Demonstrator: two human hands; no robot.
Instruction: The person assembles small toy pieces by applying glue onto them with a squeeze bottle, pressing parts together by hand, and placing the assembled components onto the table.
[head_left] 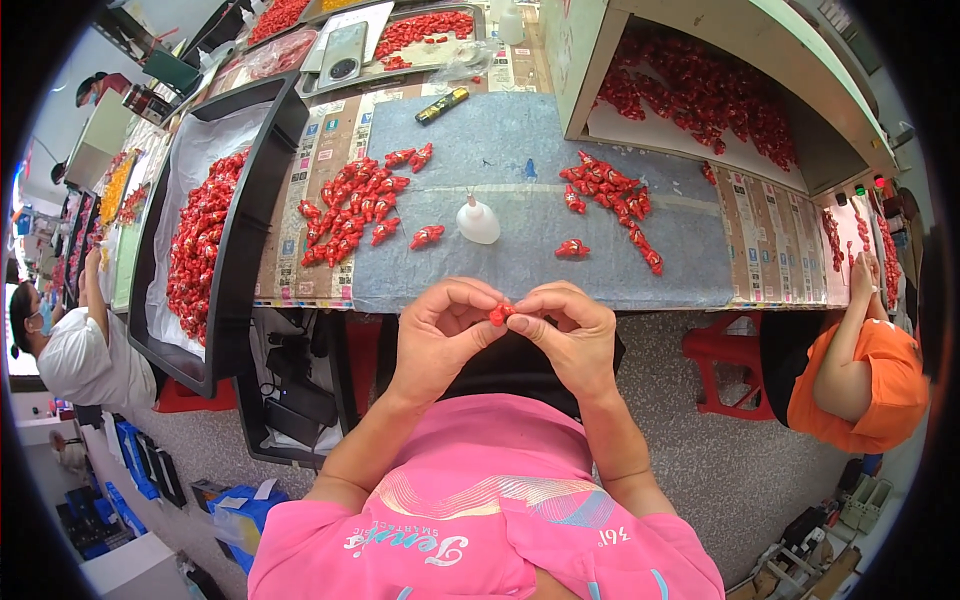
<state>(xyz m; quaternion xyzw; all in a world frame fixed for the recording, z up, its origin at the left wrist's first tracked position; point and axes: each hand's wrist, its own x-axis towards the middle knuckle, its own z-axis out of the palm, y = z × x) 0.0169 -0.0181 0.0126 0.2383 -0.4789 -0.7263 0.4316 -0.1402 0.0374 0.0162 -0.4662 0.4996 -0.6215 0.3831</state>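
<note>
We pinch one small red piece (499, 315) between both hands, just in front of the table's near edge and above our lap. Our left hand (445, 325) has thumb and fingertips closed on the piece, and our right hand (568, 335) grips it the same way from the other side, the two thumbs nearly meeting. Its finer detail is too small for us to make out. Beyond our hands lies a blue-grey mat (680, 265), where a squat white bottle (478, 222) stands with its thin tip up. To the left of it we have a loose heap (350, 205) of red pieces, with a stray (427, 236) between heap and bottle; to the right, a smaller heap (612, 188) trails toward us, with another stray (572, 248) beside it. A black and yellow tube (442, 106) lies near the mat's far edge. Further left, a black bin (262, 180) holds many red pieces on a white liner; behind, a phone (345, 52) rests by a metal tray (455, 52). At our right, an open box (585, 70) holds more. Co-workers in white (90, 355) and orange (860, 385) sit on either side.
</note>
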